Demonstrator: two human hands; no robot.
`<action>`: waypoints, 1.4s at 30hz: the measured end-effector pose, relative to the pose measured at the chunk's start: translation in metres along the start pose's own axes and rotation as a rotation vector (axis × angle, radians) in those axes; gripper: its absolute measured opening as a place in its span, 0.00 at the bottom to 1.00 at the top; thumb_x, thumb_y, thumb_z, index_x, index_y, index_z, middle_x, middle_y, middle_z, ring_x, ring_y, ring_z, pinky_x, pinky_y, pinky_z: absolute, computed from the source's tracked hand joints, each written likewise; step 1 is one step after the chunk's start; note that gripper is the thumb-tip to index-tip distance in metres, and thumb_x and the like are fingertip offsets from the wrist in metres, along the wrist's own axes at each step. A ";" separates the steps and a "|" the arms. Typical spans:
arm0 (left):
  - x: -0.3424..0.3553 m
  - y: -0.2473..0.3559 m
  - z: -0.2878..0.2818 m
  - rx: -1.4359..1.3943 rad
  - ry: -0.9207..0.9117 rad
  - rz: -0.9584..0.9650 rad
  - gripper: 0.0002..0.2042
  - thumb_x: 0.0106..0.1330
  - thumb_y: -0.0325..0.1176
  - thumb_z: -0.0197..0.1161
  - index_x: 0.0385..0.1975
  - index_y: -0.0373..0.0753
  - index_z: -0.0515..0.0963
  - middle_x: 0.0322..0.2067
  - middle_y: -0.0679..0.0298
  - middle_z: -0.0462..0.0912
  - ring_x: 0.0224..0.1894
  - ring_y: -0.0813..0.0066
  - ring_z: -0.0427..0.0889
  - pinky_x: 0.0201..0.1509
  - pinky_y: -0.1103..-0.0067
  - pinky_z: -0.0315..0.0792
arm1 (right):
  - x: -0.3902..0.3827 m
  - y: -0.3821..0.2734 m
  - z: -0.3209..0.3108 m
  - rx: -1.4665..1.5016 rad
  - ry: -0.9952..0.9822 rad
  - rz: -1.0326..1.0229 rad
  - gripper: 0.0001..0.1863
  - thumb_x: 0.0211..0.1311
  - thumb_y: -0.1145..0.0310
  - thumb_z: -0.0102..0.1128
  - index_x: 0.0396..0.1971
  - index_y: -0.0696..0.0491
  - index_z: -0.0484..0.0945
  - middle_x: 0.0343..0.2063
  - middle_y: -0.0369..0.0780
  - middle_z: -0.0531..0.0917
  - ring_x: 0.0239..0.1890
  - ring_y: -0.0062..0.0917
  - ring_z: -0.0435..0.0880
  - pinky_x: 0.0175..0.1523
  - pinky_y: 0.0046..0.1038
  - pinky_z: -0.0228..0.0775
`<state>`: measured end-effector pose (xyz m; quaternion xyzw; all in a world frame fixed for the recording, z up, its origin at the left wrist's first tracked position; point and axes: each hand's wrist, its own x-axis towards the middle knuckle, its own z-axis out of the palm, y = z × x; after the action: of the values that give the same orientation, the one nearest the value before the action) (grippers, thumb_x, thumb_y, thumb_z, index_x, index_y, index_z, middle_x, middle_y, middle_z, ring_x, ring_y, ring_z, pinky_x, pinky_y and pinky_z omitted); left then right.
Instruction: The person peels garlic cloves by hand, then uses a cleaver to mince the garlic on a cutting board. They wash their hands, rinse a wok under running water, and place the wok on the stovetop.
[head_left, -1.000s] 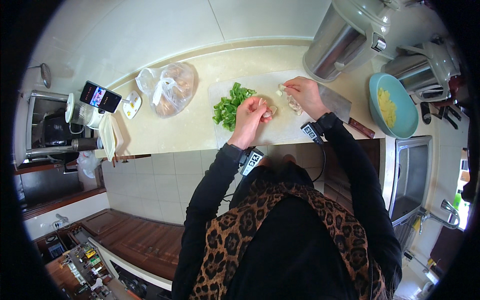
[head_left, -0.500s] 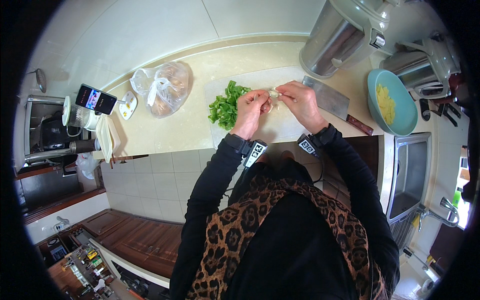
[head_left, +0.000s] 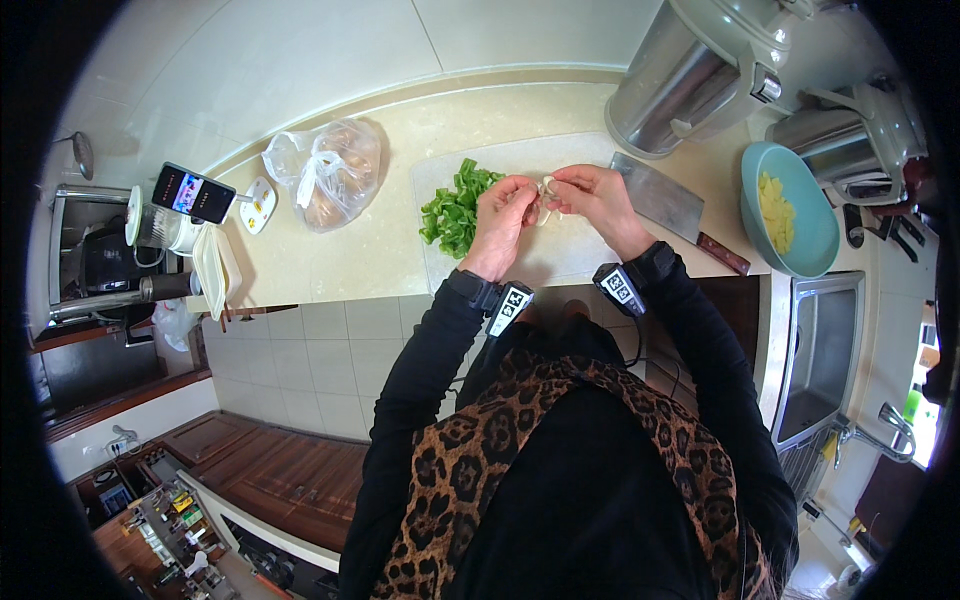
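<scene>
Over the white cutting board [head_left: 530, 150], my left hand [head_left: 503, 222] and my right hand [head_left: 602, 205] meet with fingers pinched. Between their fingertips is a small whitish garlic clove [head_left: 546, 188], partly hidden. Pale bits lie on the board just beneath. Chopped green pepper [head_left: 456, 210] is heaped on the board, left of my left hand. To the right of my right hand rests a cleaver [head_left: 660, 196], its wooden handle pointing toward the counter's front edge.
A tied plastic bag [head_left: 340, 175] of round brown items sits at left, with a phone [head_left: 194, 194] on a stand beyond. At right are a teal bowl [head_left: 818, 225] of pale yellow slices, a steel-and-white appliance [head_left: 670, 80] and the sink [head_left: 815, 370].
Both hands stay together over the board, and their fingers have shifted slightly around the garlic clove. The whole view has moved a little.
</scene>
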<state>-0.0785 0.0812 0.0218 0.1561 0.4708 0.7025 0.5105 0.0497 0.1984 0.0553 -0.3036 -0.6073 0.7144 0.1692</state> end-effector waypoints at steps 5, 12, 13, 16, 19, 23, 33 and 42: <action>-0.007 0.000 -0.002 -0.012 0.026 -0.015 0.06 0.70 0.30 0.55 0.32 0.38 0.75 0.28 0.66 0.79 0.24 0.83 0.71 0.29 0.84 0.66 | -0.001 -0.003 -0.001 0.230 0.059 0.182 0.14 0.66 0.66 0.59 0.46 0.59 0.78 0.39 0.38 0.83 0.36 0.16 0.78 0.41 0.18 0.71; -0.015 0.006 -0.012 -0.179 -0.004 -0.023 0.06 0.68 0.30 0.53 0.30 0.38 0.73 0.32 0.56 0.83 0.23 0.79 0.70 0.28 0.82 0.65 | 0.017 0.012 -0.016 -0.477 0.135 -0.194 0.09 0.61 0.66 0.62 0.38 0.54 0.83 0.33 0.36 0.84 0.32 0.21 0.76 0.38 0.24 0.69; -0.016 0.007 -0.012 -0.175 0.001 -0.023 0.06 0.68 0.30 0.52 0.29 0.38 0.72 0.32 0.55 0.83 0.23 0.79 0.70 0.27 0.82 0.65 | 0.020 0.015 -0.017 -0.742 0.144 -0.358 0.09 0.60 0.67 0.63 0.37 0.54 0.84 0.32 0.36 0.84 0.32 0.22 0.77 0.38 0.25 0.69; -0.021 0.009 -0.014 -0.167 0.013 -0.025 0.06 0.68 0.29 0.52 0.28 0.38 0.71 0.32 0.52 0.83 0.22 0.79 0.69 0.27 0.82 0.64 | 0.027 0.021 -0.022 -1.018 0.095 -0.615 0.07 0.56 0.68 0.63 0.32 0.53 0.85 0.31 0.42 0.84 0.32 0.33 0.81 0.39 0.30 0.72; -0.024 0.013 -0.015 -0.164 0.022 -0.037 0.06 0.67 0.28 0.52 0.27 0.38 0.71 0.32 0.51 0.83 0.22 0.80 0.68 0.26 0.82 0.63 | 0.032 0.019 -0.032 -0.927 0.135 -0.683 0.07 0.56 0.70 0.63 0.33 0.55 0.85 0.31 0.42 0.85 0.31 0.33 0.83 0.36 0.31 0.73; -0.026 0.013 -0.017 -0.125 0.019 -0.063 0.07 0.66 0.27 0.53 0.25 0.39 0.70 0.30 0.51 0.82 0.21 0.81 0.67 0.25 0.83 0.61 | 0.014 0.012 -0.056 -0.796 0.222 -0.360 0.07 0.56 0.74 0.62 0.35 0.56 0.85 0.30 0.45 0.85 0.29 0.34 0.84 0.34 0.29 0.74; -0.017 0.008 0.002 0.078 0.032 -0.074 0.03 0.64 0.23 0.55 0.28 0.36 0.74 0.23 0.65 0.76 0.20 0.84 0.67 0.21 0.85 0.58 | -0.008 0.020 -0.057 -1.102 0.104 -0.522 0.09 0.50 0.74 0.65 0.34 0.55 0.83 0.31 0.42 0.82 0.37 0.36 0.80 0.42 0.34 0.72; -0.008 0.006 0.020 0.280 -0.040 -0.001 0.04 0.66 0.27 0.59 0.37 0.35 0.79 0.23 0.71 0.75 0.22 0.87 0.68 0.25 0.88 0.60 | -0.016 0.010 -0.049 -0.914 0.142 -0.503 0.08 0.54 0.73 0.63 0.35 0.57 0.82 0.29 0.45 0.82 0.32 0.39 0.82 0.37 0.34 0.74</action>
<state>-0.0646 0.0846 0.0392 0.2396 0.5539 0.6265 0.4933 0.0941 0.2242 0.0453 -0.2391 -0.8980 0.2916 0.2266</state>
